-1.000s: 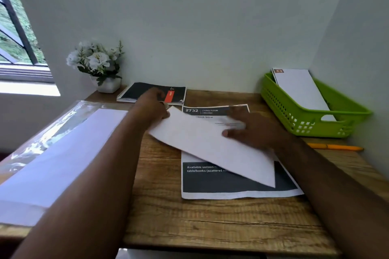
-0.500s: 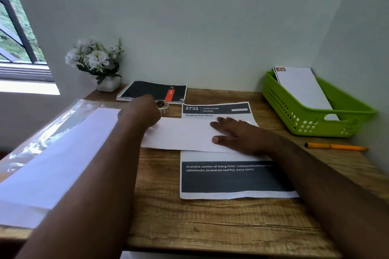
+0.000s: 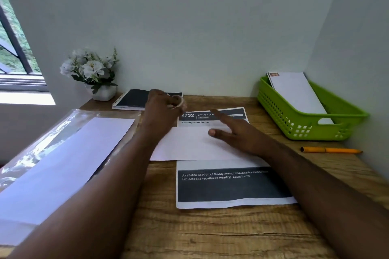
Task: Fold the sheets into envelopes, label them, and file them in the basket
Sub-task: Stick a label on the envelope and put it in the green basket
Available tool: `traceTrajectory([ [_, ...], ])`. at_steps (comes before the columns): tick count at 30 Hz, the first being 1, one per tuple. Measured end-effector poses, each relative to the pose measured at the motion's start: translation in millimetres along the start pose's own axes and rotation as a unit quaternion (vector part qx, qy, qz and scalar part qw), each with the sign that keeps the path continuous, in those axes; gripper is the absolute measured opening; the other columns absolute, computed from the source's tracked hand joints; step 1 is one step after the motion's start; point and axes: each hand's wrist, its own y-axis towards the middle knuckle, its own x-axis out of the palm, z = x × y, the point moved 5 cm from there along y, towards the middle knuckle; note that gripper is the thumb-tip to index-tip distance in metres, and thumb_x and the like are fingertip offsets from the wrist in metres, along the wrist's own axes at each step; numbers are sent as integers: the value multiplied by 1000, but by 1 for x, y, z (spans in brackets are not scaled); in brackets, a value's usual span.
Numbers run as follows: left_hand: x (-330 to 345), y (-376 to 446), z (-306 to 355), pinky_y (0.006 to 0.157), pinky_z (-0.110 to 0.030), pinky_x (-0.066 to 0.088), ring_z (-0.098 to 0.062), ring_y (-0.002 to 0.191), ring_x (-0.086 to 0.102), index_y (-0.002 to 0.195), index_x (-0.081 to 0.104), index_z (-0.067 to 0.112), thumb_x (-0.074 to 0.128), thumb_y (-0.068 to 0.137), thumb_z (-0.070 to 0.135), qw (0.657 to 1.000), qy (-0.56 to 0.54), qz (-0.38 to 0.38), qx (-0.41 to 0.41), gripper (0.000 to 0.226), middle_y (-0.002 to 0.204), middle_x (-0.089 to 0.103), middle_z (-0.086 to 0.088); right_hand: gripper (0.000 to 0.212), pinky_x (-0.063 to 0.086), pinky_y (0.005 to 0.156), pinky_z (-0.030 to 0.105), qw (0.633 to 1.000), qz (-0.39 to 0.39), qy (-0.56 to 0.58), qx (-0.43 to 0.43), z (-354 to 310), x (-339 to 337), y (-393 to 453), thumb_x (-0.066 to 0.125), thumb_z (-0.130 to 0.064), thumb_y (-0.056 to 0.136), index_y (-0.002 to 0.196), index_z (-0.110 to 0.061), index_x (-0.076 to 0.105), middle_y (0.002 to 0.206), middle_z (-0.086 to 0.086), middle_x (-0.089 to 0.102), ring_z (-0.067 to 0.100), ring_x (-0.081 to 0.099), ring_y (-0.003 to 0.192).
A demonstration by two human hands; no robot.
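Left hand: the left hand (image 3: 163,109) was up off the desk at the back, fingers curled round a small roll of clear tape (image 3: 177,102), gripping it just in front of the notebook.
Tape roll: it sat lifted in those fingers, blurred, above the top left corner of the printed sheet.
Right hand: the right hand (image 3: 237,132) lay flat with straight, spread fingers, pressing down on the folded white sheet (image 3: 189,145) and holding nothing.
Folded sheet: it rested flat on the desk, lying across the middle of the printed sheet (image 3: 227,185), its left end reaching under the left forearm.
Printed sheet: a white page with dark bands, reading "2732" and "LIVING ROOM" at the top, lay beneath the folded one, its lower dark band showing toward the near edge.
Basket: the green basket (image 3: 294,115) stood at the back right corner, well apart from both hands, with 1 white envelope (image 3: 299,92) leaning inside it, a small label at its top corner.
Pen: an orange pen (image 3: 330,150) lay on the desk just in front of the basket.
Paper pack: a clear plastic wrap of white paper (image 3: 63,160) lay along the left side.
Back edge: a dark spiral notebook (image 3: 132,100) and a pot of white flowers (image 3: 92,71) stood by the wall.
Desk: a wooden top (image 3: 210,233) carried all of it.
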Motion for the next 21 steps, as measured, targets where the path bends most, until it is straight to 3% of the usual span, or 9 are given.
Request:
traceTrajectory([
  [2,10,-9,25,86,-17,43,-9,99,55,76,76,30,80,74,37,994,-109,-12,15,9,108,51,-6,71,33,111,27,993,82,85,-15,-3,-12,1,49,-61,81,145,-30,36,142,-15,45,1,41,130],
  [4,20,-22,45,80,-16,47,-12,98,57,73,73,34,82,75,27,980,-194,-50,13,11,113,49,-2,65,45,104,38,971,130,200,-30,-4,-21,1,54,-53,81,140,-27,44,125,-15,59,4,58,114],
  [8,34,-40,62,75,-19,51,-3,91,60,85,75,18,78,77,8,961,-235,-139,54,13,112,51,5,53,55,87,40,917,136,374,-29,-5,-27,-1,62,-36,79,130,-29,50,120,4,64,21,66,101],
  [12,43,-47,63,70,-14,49,3,84,64,82,73,14,70,80,-7,934,-279,-217,45,21,95,66,14,41,56,85,38,908,160,386,-28,1,-27,0,72,-14,78,118,-14,63,108,12,70,24,69,94],
  [14,45,-49,63,70,-13,48,2,83,65,87,72,13,70,81,-6,932,-276,-231,49,20,85,70,16,36,55,86,35,915,173,362,-36,2,-29,0,76,-8,74,108,-16,68,100,10,73,22,70,91],
  [18,47,-48,59,64,-10,47,4,76,65,88,74,12,74,79,-1,941,-245,-226,48,15,79,71,18,42,55,86,31,925,172,327,-84,-5,-29,-1,77,4,70,104,-20,68,107,10,70,19,69,97],
  [21,46,-45,56,68,-11,47,5,76,64,92,76,6,74,78,-3,949,-232,-203,64,17,81,72,17,41,55,89,40,927,180,310,-112,-5,-31,0,79,0,70,106,-16,68,112,12,66,23,67,102],
])
